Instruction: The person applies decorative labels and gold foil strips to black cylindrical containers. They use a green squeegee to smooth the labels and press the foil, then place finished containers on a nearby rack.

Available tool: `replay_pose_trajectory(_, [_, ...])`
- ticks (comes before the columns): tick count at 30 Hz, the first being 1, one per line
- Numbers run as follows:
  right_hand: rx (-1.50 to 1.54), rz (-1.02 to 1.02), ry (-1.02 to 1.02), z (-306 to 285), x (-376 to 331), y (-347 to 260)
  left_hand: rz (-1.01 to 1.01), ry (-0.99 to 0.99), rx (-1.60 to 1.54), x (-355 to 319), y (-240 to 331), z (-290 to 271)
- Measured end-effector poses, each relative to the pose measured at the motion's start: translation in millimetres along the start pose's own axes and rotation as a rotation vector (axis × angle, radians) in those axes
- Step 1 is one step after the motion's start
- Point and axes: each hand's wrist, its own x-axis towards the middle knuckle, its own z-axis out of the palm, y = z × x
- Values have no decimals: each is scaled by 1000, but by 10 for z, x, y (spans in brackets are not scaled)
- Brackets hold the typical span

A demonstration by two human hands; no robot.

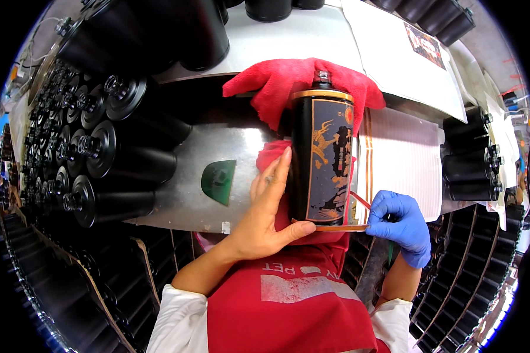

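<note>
A black bottle with a gold shoulder band and a dark gold-decorated label lies in front of me, its clear threaded neck pointing away. My bare left hand rests along its left side, fingers stretched out, thumb spread against a thin gold-brown strip at the base. In its blue glove, my right hand pinches the right end of that strip. Red cloth lies under and behind the bottle. Left of my left hand, a dark green flat scraper-like piece sits on the metal surface.
Many black bottles lie stacked at the left, with several more at the right. A white sheet with gold strips lies right of the bottle. White boards stand behind; racks of dark bottles flank me below.
</note>
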Motion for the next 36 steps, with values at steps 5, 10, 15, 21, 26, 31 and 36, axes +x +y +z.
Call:
replay_pose_trajectory(5, [-32, -6, -2, -15, 12, 29, -20, 42, 63, -7, -31, 53])
replay_pose_trajectory(10, [-37, 42, 11, -16, 25, 74, 7, 34, 62, 4, -54, 46])
replay_pose_trajectory(15, [-15, 114, 36, -141, 107, 152, 2, 37, 62, 6, -48, 46])
replay_pose_trajectory(21, [-235, 265, 181, -510, 93, 629, 1, 35, 50, 11, -37, 58])
replay_pose_trajectory(26, [-493, 213, 506, -566, -49, 655, -22, -31, -283, 3, -111, -14])
replay_pose_trajectory(31, [122, 120, 459, 78, -67, 40, -5, -27, -280, -4, -136, -42])
replay_pose_trajectory(36, [134, 92, 330, 588, 187, 34, -2, -25, -279, 10, -160, -29])
